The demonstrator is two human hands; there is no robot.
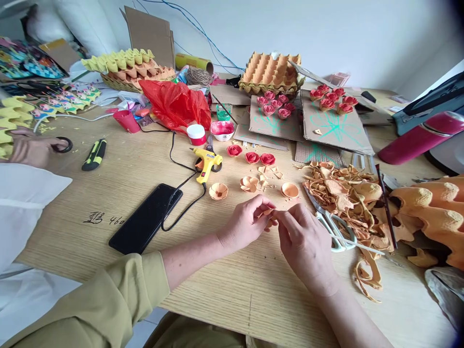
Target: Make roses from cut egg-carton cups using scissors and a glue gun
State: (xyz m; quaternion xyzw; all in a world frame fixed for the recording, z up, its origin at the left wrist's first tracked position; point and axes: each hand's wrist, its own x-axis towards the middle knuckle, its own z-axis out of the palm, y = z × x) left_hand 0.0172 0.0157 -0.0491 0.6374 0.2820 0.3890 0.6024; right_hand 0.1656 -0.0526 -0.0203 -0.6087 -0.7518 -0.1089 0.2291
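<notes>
Above the front of the table, my left hand (pixel 246 223) and my right hand (pixel 307 244) meet, fingers closed on a small orange egg-carton piece (pixel 268 212). Fingers cover most of it, so its full shape is hidden. Just beyond my hands lie an orange carton cup (pixel 290 190) and two unpainted carton flowers, one a petalled cup (pixel 218 191), the other more open (pixel 249 183). Three red-painted flowers (pixel 252 158) sit in a row behind them. Close to my right hand lie white-handled scissors (pixel 337 232) beside a heap of carton scraps (pixel 337 193).
A yellow glue gun (pixel 208 164) and black phone (pixel 145 217) lie left. Red flowers stand on cardboard sheets (pixel 335 128) behind. Egg trays (pixel 435 203) and a red flask (pixel 420 137) are right. Another person's hand (pixel 36 147) holds black-handled scissors far left.
</notes>
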